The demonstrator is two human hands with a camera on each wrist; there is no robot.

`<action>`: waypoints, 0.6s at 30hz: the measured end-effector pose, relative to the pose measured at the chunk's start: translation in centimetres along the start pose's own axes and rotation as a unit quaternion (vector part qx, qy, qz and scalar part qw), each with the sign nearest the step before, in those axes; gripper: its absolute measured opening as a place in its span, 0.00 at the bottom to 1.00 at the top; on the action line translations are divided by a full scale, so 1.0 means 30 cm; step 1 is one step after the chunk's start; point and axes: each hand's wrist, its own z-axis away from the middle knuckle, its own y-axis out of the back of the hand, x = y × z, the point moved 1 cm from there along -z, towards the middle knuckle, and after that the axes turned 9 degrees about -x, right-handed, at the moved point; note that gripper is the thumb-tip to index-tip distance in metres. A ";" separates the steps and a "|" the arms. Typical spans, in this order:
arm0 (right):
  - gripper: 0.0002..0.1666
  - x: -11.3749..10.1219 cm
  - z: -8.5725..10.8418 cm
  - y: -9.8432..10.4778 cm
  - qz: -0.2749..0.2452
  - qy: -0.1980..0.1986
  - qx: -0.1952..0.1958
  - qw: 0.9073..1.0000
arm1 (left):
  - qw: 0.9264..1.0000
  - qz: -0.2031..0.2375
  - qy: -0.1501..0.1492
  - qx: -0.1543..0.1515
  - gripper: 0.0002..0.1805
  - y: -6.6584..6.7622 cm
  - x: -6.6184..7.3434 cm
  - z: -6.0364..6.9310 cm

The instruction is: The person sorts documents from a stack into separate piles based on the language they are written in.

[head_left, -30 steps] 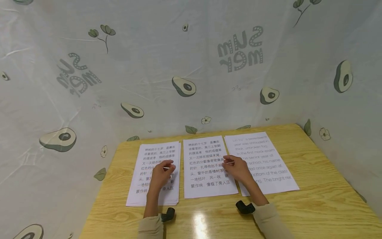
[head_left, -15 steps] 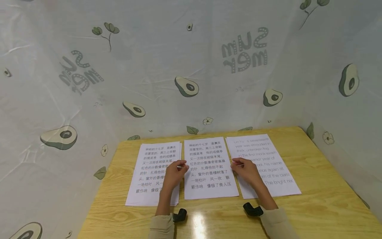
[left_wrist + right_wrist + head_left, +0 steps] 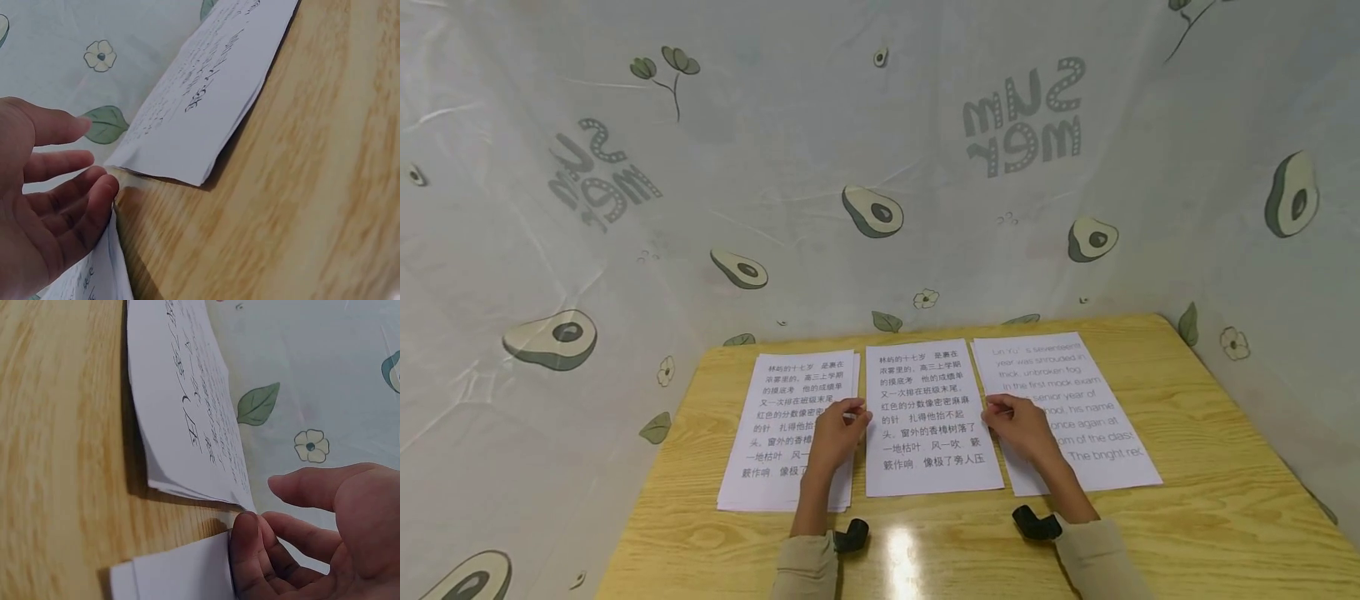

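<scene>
Three piles of white printed paper lie side by side in the head view. The middle pile bears Chinese text, as does the left pile; the right pile has English text. My left hand is over the left pile's right side, fingertips beside the middle pile's left edge. Across from it, my right hand is over the right pile's left side, by the middle pile's other edge. In both wrist views, thumb and fingers are apart, fingers loosely bent, with no paper between them.
The piles lie on a yellow wood-grain table. Behind it hangs a pale curtain printed with avocados, leaves and flowers. A black wrist-worn piece shows at the left wrist, and another black piece at the right.
Both hands have shifted to the right, the left from the left pile's middle, the right off the middle pile's edge. Over the last half second they hardly moved; the piles stayed put.
</scene>
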 end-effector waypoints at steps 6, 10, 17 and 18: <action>0.26 0.003 0.001 -0.018 0.019 -0.006 -0.001 1.000 | 0.999 -0.037 0.015 0.007 0.21 -0.017 -0.013 -0.002; 0.26 -0.001 0.002 -0.025 0.031 0.010 0.004 0.999 | 0.999 -0.042 0.025 0.012 0.20 -0.025 -0.011 -0.005; 0.26 -0.010 -0.001 -0.032 0.047 0.022 0.004 0.999 | 0.998 -0.049 0.024 0.007 0.20 -0.034 -0.005 -0.011; 0.26 -0.011 -0.001 -0.031 0.046 0.021 0.004 0.999 | 0.998 -0.050 0.023 0.007 0.20 -0.034 -0.005 -0.011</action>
